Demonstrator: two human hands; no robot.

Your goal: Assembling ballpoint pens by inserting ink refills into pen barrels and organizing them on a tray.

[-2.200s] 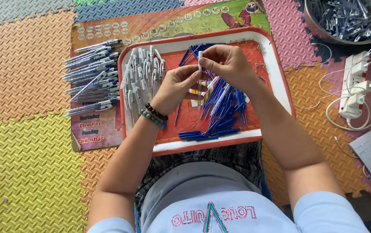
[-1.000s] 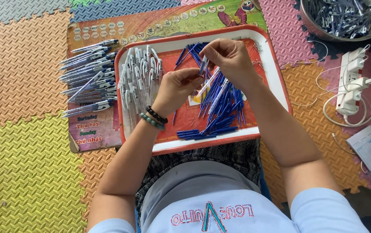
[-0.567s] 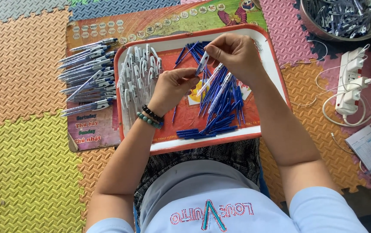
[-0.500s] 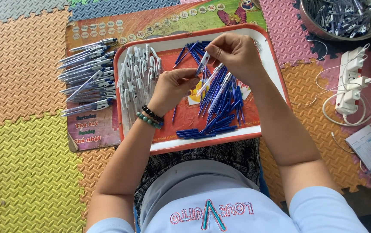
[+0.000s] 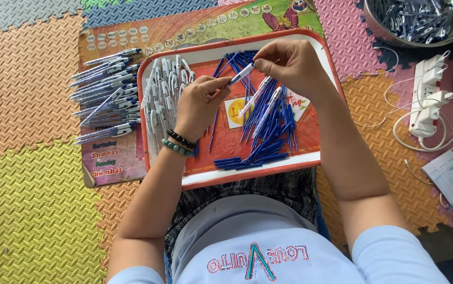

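Clearly, I saw both hands pinching one pen (image 5: pixel 241 75) above the red tray (image 5: pixel 327 62): left hand (image 5: pixel 199 107) gripped its lower end, right hand (image 5: pixel 289 64) its top (blue refills (image 5: pixel 266 125) too many to count).

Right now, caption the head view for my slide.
Both hands, left hand and right hand, hold one pen above a red tray of pen parts.

The metal bowl (image 5: pixel 421 23) of pen parts is cut off by the top edge. The right hand (image 5: pixel 295 66) hides the pen's (image 5: pixel 241 74) end. The poster (image 5: pixel 184 26) lies partly under the tray (image 5: pixel 237 176).
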